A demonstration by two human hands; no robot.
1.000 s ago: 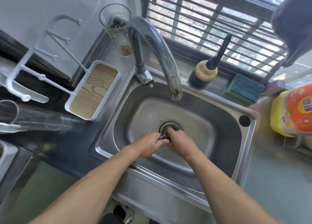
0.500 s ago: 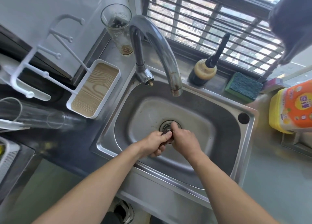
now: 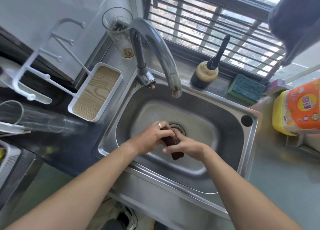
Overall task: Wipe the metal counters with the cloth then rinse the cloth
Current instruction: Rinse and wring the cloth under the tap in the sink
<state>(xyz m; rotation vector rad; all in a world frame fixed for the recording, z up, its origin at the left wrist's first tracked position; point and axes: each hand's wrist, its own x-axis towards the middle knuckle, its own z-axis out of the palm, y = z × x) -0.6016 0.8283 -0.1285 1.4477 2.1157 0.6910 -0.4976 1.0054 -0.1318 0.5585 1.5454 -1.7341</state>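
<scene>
Over the basin of the steel sink (image 3: 249, 143), just beside the drain (image 3: 178, 128), I hold the dark brown cloth (image 3: 173, 143) bunched into a thick roll between both hands. My left hand (image 3: 153, 136) wraps its fingers over the upper end of the roll, and a ring (image 3: 159, 125) shows on 1 finger. My right hand (image 3: 186, 146) curls round the lower part, with a short dark tail of cloth hanging out below my fingers toward the sink floor. Both grips are narrow and tight on the cloth, and the 2 hands touch each other along it. Both forearms reach in from the near edge of the sink.

Above my hands the curved faucet (image 3: 161, 56) arches over the basin, its spout ending well apart from the cloth; I see no water running from it. Behind the faucet stands a tall drinking glass (image 3: 119, 32) with a brown residue at its bottom. Left of the sink sits a white tray with a wood-grain base (image 3: 97, 92), joined to a white rack (image 3: 39, 56), and a clear glass (image 3: 31, 117) lies on its side at the far left. Along the window ledge I see a brown bottle with a black nozzle (image 3: 206, 72) and a green sponge (image 3: 245, 89). At the right edge stands a yellow and orange container (image 3: 297, 110).
</scene>
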